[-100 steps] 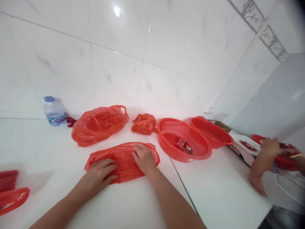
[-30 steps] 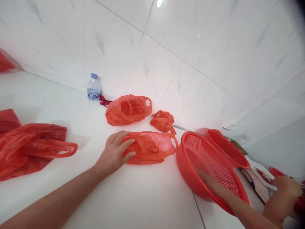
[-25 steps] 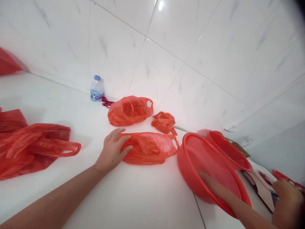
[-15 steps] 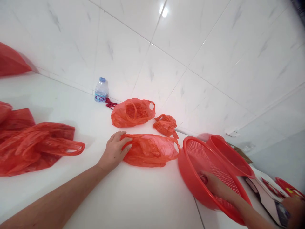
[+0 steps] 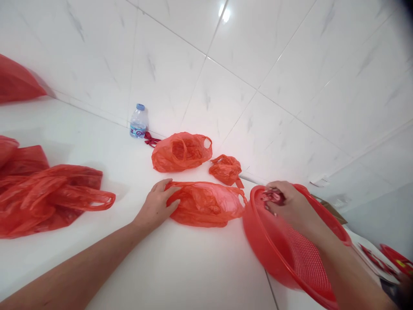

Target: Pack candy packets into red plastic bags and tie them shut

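Small water bottle with blue cap, upright at the wall, about 11 o'clock from the counter's middle. Dark red ribbon scrap just beside it at its 4 o'clock. Open red plastic bag lying slack at 12 o'clock, handles showing. Smaller crumpled red bag near it at its 3 o'clock, apart. Heap of red bags at 9 o'clock, one handle loop sticking out to the right. Another red bag's edge at 10 o'clock, cut off by the frame. White counter, glossy white marbled wall tiles. Red items at the far 4 o'clock corner, too blurred to tell.
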The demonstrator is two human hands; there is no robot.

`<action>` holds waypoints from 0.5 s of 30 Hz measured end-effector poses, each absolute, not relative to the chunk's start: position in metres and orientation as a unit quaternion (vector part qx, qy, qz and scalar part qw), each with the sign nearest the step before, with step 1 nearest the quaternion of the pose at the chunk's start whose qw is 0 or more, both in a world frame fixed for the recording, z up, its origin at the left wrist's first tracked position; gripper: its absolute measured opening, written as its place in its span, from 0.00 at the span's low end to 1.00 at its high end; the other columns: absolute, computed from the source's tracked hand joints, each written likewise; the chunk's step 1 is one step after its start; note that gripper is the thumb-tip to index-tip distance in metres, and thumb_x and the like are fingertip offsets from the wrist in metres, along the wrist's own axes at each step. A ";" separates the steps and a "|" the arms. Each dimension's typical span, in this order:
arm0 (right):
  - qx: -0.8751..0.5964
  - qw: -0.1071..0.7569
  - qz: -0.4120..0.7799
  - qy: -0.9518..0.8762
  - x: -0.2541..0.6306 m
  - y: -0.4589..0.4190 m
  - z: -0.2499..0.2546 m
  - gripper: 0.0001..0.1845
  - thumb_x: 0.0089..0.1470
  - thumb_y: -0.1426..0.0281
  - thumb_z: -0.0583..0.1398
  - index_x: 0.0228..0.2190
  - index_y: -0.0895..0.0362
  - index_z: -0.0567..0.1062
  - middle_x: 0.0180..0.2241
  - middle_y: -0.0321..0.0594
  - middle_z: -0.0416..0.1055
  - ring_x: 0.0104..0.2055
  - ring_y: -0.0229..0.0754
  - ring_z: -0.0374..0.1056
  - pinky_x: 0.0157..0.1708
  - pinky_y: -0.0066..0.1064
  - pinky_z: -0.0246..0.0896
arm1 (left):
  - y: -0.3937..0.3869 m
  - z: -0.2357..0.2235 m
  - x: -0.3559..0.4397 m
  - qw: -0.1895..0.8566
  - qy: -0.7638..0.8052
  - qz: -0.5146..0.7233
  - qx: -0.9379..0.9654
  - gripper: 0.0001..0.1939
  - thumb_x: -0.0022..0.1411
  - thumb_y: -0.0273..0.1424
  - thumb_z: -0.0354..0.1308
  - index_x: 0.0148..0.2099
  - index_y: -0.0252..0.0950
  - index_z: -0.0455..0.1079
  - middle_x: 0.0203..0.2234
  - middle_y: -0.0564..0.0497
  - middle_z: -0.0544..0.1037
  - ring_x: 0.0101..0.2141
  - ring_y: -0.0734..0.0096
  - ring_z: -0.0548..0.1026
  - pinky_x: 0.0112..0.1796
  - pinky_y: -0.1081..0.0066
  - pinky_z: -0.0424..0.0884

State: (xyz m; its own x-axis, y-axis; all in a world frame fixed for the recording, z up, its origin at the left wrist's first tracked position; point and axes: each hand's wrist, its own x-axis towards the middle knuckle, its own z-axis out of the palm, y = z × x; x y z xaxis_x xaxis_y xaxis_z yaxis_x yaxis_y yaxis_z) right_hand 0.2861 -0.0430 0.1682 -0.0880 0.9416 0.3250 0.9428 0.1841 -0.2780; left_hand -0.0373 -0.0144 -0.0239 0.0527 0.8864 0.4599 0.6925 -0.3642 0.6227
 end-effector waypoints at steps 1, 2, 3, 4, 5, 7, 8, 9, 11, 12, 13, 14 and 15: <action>-0.611 0.216 0.007 -0.762 0.270 -0.042 0.166 0.10 0.47 0.71 0.55 0.34 0.51 0.71 0.33 0.38 0.68 0.31 0.39 0.66 0.30 0.29 0.64 | -0.014 -0.024 -0.037 0.117 0.553 0.407 0.717 0.20 0.60 0.37 0.50 0.53 0.41 0.68 0.57 0.43 0.59 0.57 0.51 0.59 0.53 0.51 0.62; -0.580 0.208 0.023 -0.787 0.255 -0.039 0.162 0.10 0.48 0.72 0.54 0.35 0.51 0.71 0.35 0.38 0.67 0.33 0.38 0.66 0.32 0.29 0.63 | -0.014 -0.024 -0.037 0.115 0.555 0.402 0.719 0.20 0.59 0.37 0.50 0.53 0.40 0.68 0.57 0.42 0.59 0.58 0.51 0.59 0.54 0.51 0.62; -0.550 0.193 0.038 -0.812 0.241 -0.037 0.156 0.11 0.49 0.73 0.53 0.36 0.51 0.70 0.36 0.38 0.65 0.34 0.38 0.66 0.33 0.29 0.63 | -0.013 -0.025 -0.037 0.112 0.556 0.399 0.720 0.20 0.59 0.37 0.51 0.53 0.40 0.68 0.57 0.42 0.59 0.58 0.51 0.58 0.54 0.52 0.62; -0.524 0.176 0.042 -0.832 0.227 -0.033 0.148 0.12 0.50 0.75 0.52 0.36 0.51 0.70 0.36 0.38 0.64 0.34 0.37 0.66 0.33 0.28 0.62 | -0.013 -0.026 -0.037 0.109 0.557 0.397 0.721 0.20 0.59 0.37 0.51 0.53 0.40 0.68 0.57 0.43 0.60 0.58 0.51 0.58 0.54 0.52 0.62; -0.506 0.153 0.035 -0.848 0.215 -0.028 0.139 0.13 0.50 0.76 0.51 0.36 0.51 0.70 0.37 0.37 0.63 0.34 0.36 0.65 0.32 0.27 0.61 | -0.012 -0.027 -0.037 0.105 0.557 0.397 0.722 0.20 0.58 0.37 0.51 0.53 0.39 0.68 0.57 0.43 0.60 0.58 0.51 0.58 0.54 0.52 0.62; -0.485 0.107 0.003 -0.868 0.194 -0.016 0.118 0.15 0.50 0.79 0.51 0.36 0.51 0.69 0.36 0.37 0.62 0.30 0.34 0.62 0.27 0.25 0.57 | -0.011 -0.029 -0.037 0.098 0.555 0.400 0.723 0.21 0.57 0.37 0.53 0.53 0.39 0.68 0.57 0.43 0.60 0.58 0.51 0.58 0.54 0.52 0.62; -0.478 0.086 -0.013 -0.874 0.186 -0.010 0.106 0.16 0.49 0.80 0.50 0.36 0.51 0.70 0.36 0.37 0.61 0.29 0.34 0.61 0.26 0.25 0.55 | -0.011 -0.030 -0.036 0.094 0.553 0.404 0.723 0.21 0.57 0.37 0.53 0.53 0.39 0.67 0.57 0.42 0.60 0.58 0.51 0.58 0.54 0.52 0.62; -0.472 0.068 -0.023 -0.879 0.179 -0.003 0.094 0.17 0.49 0.81 0.50 0.36 0.51 0.70 0.35 0.37 0.61 0.28 0.34 0.60 0.25 0.25 0.53 | -0.011 -0.031 -0.036 0.090 0.550 0.406 0.724 0.22 0.57 0.37 0.53 0.53 0.39 0.67 0.57 0.42 0.61 0.58 0.50 0.58 0.54 0.52 0.63; -0.460 0.039 -0.021 -0.887 0.171 0.009 0.072 0.18 0.49 0.82 0.50 0.37 0.51 0.71 0.35 0.38 0.62 0.30 0.35 0.60 0.25 0.25 0.53 | -0.010 -0.032 -0.036 0.082 0.546 0.411 0.725 0.22 0.56 0.36 0.54 0.53 0.39 0.67 0.57 0.42 0.62 0.57 0.50 0.59 0.53 0.52 0.63; -0.457 0.028 -0.014 -0.889 0.169 0.014 0.064 0.18 0.49 0.81 0.51 0.38 0.51 0.71 0.35 0.38 0.62 0.32 0.36 0.61 0.27 0.26 0.53 | -0.010 -0.033 -0.036 0.079 0.544 0.413 0.726 0.22 0.55 0.36 0.54 0.53 0.39 0.67 0.56 0.42 0.62 0.57 0.50 0.59 0.53 0.52 0.63; -0.457 0.020 -0.005 -0.889 0.168 0.018 0.059 0.19 0.49 0.80 0.53 0.41 0.50 0.71 0.37 0.39 0.63 0.35 0.38 0.62 0.28 0.26 0.55 | -0.010 -0.033 -0.036 0.079 0.541 0.415 0.728 0.22 0.55 0.36 0.55 0.53 0.39 0.67 0.56 0.43 0.62 0.57 0.50 0.59 0.53 0.52 0.63; -0.460 0.016 0.008 -0.888 0.168 0.020 0.056 0.21 0.48 0.79 0.56 0.44 0.49 0.70 0.38 0.39 0.63 0.39 0.40 0.63 0.30 0.27 0.56 | -0.009 -0.034 -0.036 0.079 0.538 0.416 0.729 0.23 0.55 0.36 0.55 0.53 0.40 0.67 0.56 0.43 0.62 0.57 0.50 0.59 0.53 0.52 0.63; -0.466 0.017 0.023 -0.885 0.169 0.021 0.056 0.25 0.46 0.77 0.58 0.47 0.48 0.69 0.40 0.40 0.64 0.42 0.42 0.63 0.32 0.28 0.57 | -0.009 -0.034 -0.036 0.080 0.536 0.416 0.730 0.23 0.54 0.36 0.56 0.53 0.40 0.67 0.56 0.43 0.62 0.57 0.50 0.59 0.53 0.52 0.62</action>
